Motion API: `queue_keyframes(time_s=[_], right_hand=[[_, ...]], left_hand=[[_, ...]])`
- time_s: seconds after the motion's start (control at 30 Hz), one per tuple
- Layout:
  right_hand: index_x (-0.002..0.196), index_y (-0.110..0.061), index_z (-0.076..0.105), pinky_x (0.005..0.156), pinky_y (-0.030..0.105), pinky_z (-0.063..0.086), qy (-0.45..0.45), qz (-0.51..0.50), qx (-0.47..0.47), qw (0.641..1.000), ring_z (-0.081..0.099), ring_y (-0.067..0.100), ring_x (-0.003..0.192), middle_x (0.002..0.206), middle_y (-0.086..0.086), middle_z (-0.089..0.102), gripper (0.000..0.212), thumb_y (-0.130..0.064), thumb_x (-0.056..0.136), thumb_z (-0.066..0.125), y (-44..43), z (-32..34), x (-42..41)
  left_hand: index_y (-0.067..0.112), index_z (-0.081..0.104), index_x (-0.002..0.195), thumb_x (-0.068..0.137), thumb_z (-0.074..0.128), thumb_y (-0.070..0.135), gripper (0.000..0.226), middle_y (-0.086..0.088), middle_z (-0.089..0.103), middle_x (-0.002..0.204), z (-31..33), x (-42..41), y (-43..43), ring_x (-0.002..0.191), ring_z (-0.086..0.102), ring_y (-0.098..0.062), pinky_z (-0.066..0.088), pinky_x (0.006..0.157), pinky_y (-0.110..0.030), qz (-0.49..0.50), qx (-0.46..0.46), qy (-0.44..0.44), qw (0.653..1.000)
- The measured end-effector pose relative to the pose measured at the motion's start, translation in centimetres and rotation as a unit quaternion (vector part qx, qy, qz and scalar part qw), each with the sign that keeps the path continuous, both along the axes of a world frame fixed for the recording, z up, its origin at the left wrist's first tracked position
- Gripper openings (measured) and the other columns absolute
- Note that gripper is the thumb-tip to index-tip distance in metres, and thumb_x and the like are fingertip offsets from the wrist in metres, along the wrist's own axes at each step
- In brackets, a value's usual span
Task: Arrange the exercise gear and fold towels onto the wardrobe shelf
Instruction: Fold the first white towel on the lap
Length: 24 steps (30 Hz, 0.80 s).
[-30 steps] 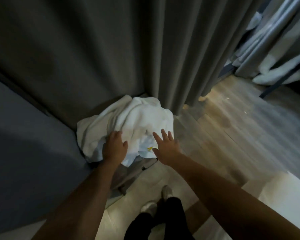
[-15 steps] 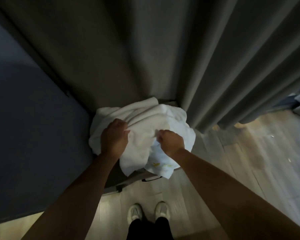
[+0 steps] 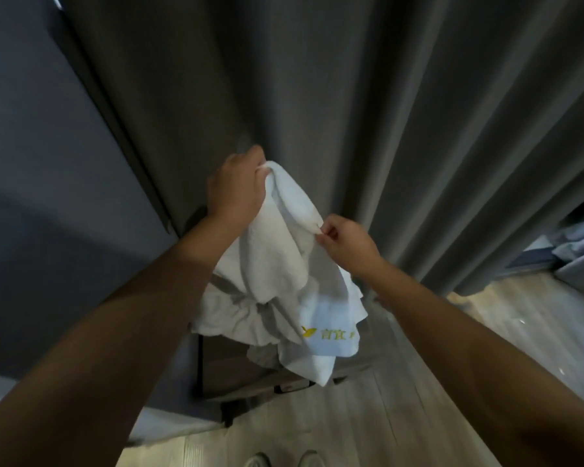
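Curtain (image 3: 385,112), grey and pleated, fills most of the view and is hung down to the wooden floor (image 3: 469,332). A dark flat panel (image 3: 48,163) is seen at the left, though what it belongs to cannot be told. No wardrobe shelf is shown.

In front of the curtain, 1 white towel (image 3: 284,251) is held up in the air between 2 hands. Its lower part hangs onto a heap of white cloth (image 3: 236,318), with some grey fabric mixed in. The heap is carried by a low dark stand (image 3: 236,369) set against the curtain's foot.

The left hand (image 3: 235,187) is placed highest. Its fingers are curled tightly round the bunched top of the towel, so that the weight is taken there and the cloth is allowed to drop straight. The right hand (image 3: 346,241) is set lower and just beside it. An edge is pinched between thumb and fingers (image 3: 321,230) – judged to be a search for a corner or hem, so that the towel can be spread before folding.

The step in hand is judged to be the separating of this towel from the heap – folding is not yet begun.

A yellow printed mark (image 3: 327,333) is carried near the hanging hem. The toes of 2 pale shoes (image 3: 257,461) are cut by the bottom edge.
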State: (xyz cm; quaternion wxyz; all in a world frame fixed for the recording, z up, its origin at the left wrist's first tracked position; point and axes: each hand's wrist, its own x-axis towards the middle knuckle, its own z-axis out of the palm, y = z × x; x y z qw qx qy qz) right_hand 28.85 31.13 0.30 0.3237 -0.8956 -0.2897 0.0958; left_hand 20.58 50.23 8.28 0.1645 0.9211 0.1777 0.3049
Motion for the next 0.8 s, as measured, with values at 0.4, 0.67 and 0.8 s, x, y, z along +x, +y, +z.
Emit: queue_keyframes(time_s=[0.4,0.67,0.8], right_hand=[[0.078,-0.019,0.057,0.068,0.030,0.047,-0.030,-0.023,0.158,0.987,0.058,0.020,0.074,0.075,-0.001,0.061,0.016,-0.024,0.093,0.061,6.4,11.8,1.2],[0.076,-0.019,0.058,0.075,0.042,0.054,-0.133,-0.039,0.221,0.965,0.062,0.023,0.078,0.073,-0.006,0.060,0.016,-0.022,0.091,0.061,7.4,22.6,2.2],[0.078,-0.020,0.056,0.073,0.039,0.051,-0.211,-0.046,0.258,0.942,0.059,0.021,0.076,0.074,-0.005,0.059,0.015,-0.024,0.092,0.059,7.8,28.0,2.6]], left_hand=[[0.013,0.046,0.085,0.097,0.049,0.020,0.015,-0.004,0.053,0.083,11.2,0.2,1.8,0.077,0.051,-0.028,0.039,0.063,-0.037,-0.076,-0.002,-0.070,0.995],[0.016,0.053,0.085,0.096,0.052,0.028,0.016,-0.009,0.061,0.081,19.9,-0.7,5.9,0.076,0.054,-0.033,0.040,0.065,-0.034,0.014,0.098,-0.066,0.993],[0.017,0.055,0.086,0.097,0.052,0.031,0.017,-0.008,0.062,0.085,24.6,-1.0,5.8,0.080,0.057,-0.033,0.052,0.074,-0.041,0.010,0.089,-0.109,0.990]])
